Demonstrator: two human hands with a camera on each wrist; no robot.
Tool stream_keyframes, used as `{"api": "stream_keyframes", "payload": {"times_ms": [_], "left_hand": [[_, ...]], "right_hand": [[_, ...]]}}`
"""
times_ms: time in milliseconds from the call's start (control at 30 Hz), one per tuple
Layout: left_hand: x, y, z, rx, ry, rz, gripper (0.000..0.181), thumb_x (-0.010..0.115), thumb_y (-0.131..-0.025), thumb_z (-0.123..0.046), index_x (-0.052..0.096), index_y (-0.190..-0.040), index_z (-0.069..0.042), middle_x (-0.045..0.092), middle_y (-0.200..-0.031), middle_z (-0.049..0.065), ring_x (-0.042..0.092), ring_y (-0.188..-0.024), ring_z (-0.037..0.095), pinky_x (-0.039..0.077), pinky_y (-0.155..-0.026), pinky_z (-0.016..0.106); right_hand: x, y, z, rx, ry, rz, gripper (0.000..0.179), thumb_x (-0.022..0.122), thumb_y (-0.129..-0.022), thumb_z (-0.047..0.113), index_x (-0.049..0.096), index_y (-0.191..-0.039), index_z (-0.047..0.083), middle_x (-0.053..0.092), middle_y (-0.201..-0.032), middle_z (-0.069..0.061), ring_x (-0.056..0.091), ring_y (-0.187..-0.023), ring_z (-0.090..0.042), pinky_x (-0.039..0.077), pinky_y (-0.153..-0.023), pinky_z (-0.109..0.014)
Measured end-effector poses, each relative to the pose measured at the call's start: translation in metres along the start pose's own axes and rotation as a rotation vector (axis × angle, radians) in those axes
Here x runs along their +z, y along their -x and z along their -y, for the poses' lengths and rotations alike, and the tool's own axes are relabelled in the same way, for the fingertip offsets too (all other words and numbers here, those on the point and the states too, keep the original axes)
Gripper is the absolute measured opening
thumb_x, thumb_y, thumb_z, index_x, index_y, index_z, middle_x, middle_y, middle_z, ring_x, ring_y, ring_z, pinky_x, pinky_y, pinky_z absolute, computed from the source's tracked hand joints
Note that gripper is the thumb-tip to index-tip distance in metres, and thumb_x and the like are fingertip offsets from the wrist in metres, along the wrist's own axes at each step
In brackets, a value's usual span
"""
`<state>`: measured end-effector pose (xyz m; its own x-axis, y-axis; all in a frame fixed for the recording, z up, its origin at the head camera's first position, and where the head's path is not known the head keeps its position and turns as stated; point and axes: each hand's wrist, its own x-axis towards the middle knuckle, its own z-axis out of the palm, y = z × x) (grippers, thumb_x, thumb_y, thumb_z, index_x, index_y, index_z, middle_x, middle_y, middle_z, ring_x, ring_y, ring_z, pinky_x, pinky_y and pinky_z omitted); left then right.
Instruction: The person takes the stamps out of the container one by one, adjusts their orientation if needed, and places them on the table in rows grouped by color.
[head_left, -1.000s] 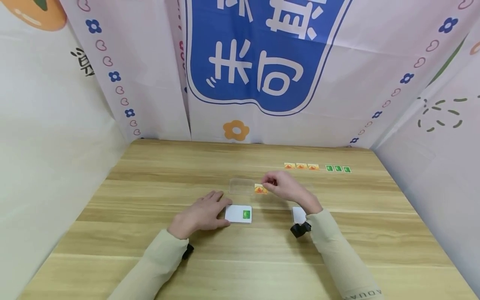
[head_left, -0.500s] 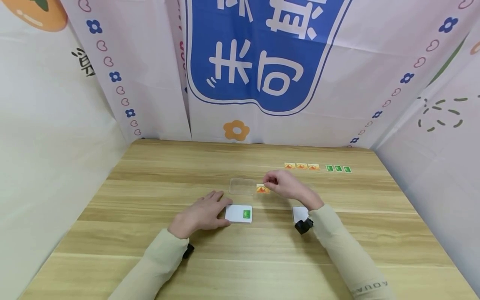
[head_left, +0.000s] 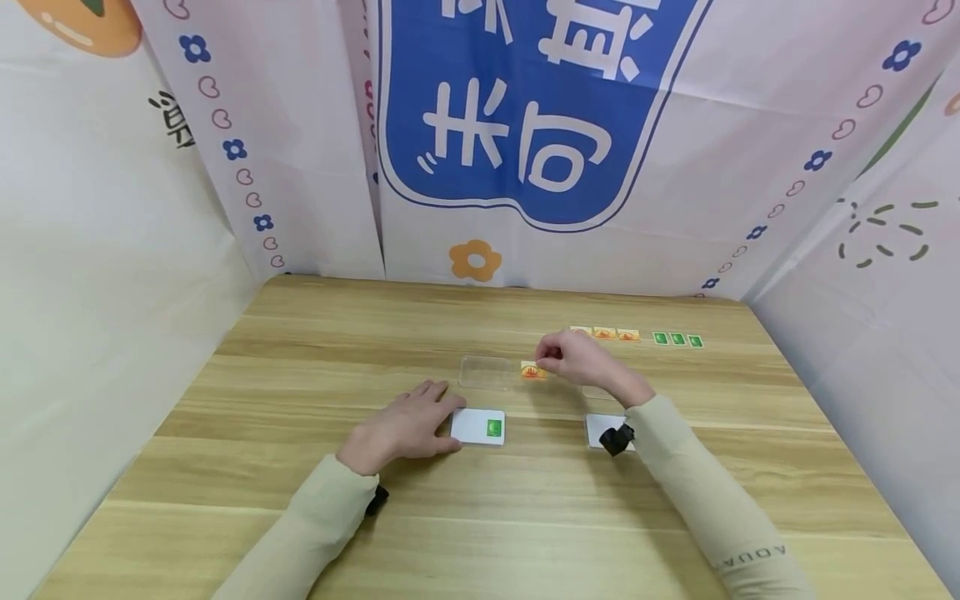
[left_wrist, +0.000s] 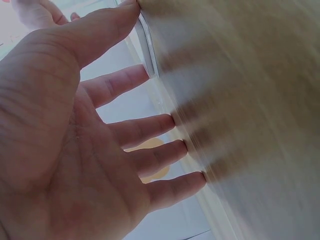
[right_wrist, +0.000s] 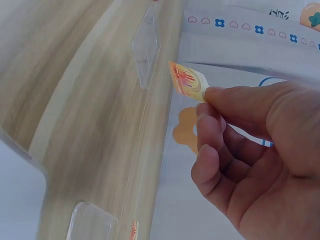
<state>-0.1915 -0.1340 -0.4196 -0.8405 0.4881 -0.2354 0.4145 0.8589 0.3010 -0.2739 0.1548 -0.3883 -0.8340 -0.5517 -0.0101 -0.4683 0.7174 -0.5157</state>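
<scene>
In the head view my right hand [head_left: 579, 357] pinches a small orange-and-yellow picture sticker [head_left: 532, 370] by one edge, above the table. The right wrist view shows the sticker [right_wrist: 189, 81] between thumb and forefinger, the other fingers loosely curled. My left hand [head_left: 408, 421] rests on the table with straight, spread fingers. Its thumb and forefinger tips touch the left end of a flat white case [head_left: 468, 426]. A green picture sticker [head_left: 494, 427] lies at that case's right end. A second white case [head_left: 597, 429] is partly hidden by the right wrist camera.
One clear lid [head_left: 483, 372] lies behind the left case, another [head_left: 596, 392] behind the right case, partly covered by my forearm. Farther back are a row of orange stickers [head_left: 628, 336], partly hidden by my hand, and a row of green stickers [head_left: 678, 339]. A printed curtain [head_left: 420, 242] hangs behind.
My right hand has shifted slightly right and back with the orange sticker, uncovering more of the right case and its clear lid. The left hand keeps its place.
</scene>
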Motion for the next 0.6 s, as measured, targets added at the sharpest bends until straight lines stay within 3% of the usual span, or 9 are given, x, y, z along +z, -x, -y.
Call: {"api": "stream_keyframes", "payload": {"times_ms": [600], "left_hand": [[0.0, 0.001, -0.001, -0.013, 0.0, 0.005, 0.06, 0.067, -0.091, -0.045, 0.048, -0.143, -0.021, 0.031, -0.158, 0.018, 0.025, -0.147, 0.041, 0.027, -0.114, 0.061]], "right_hand": [[-0.013, -0.012, -0.012, 0.018, -0.017, 0.042, 0.008, 0.064, -0.094, 0.01, 0.07, -0.091, 0.005, 0.07, -0.086, -0.016, 0.057, -0.065, -0.01, 0.05, -0.061, -0.025]]}}
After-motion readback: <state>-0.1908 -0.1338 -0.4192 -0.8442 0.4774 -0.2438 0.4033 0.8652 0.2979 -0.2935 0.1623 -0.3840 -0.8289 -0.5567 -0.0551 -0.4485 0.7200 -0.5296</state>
